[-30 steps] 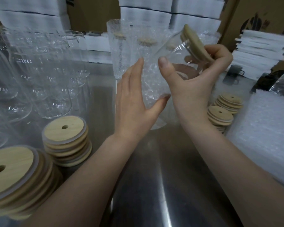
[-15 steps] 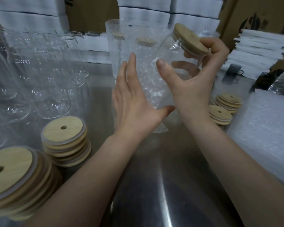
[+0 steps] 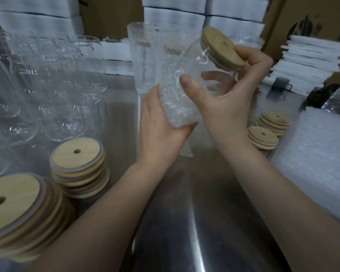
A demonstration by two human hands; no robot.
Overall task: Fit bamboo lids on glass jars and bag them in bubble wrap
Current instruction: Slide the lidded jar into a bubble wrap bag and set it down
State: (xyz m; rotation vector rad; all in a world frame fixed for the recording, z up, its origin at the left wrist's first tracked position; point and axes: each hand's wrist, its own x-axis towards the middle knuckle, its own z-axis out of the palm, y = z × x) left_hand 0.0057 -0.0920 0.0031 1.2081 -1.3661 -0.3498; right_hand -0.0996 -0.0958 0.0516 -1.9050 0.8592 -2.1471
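A clear glass jar [image 3: 198,61] with a bamboo lid [image 3: 222,47] on its mouth is held tilted above the steel table, lid end up and to the right. My right hand [image 3: 230,99] grips the jar near the lid, thumb on the near side, fingers behind the glass. The jar's lower end sits inside a bubble wrap bag [image 3: 177,107]. My left hand [image 3: 161,130] holds that bag from below, fingers curled round it.
Stacks of bamboo lids lie at the left [image 3: 79,165], near left [image 3: 18,213] and right [image 3: 267,132]. Several bare glass jars [image 3: 47,91] stand at the left. Wrapped jars [image 3: 143,59] stand behind. A pile of bubble wrap bags [image 3: 318,158] lies at the right.
My left hand went from open fingers beside the bag to curled round its bottom. The jar has slid deeper into the bag, and its lid end tipped slightly.
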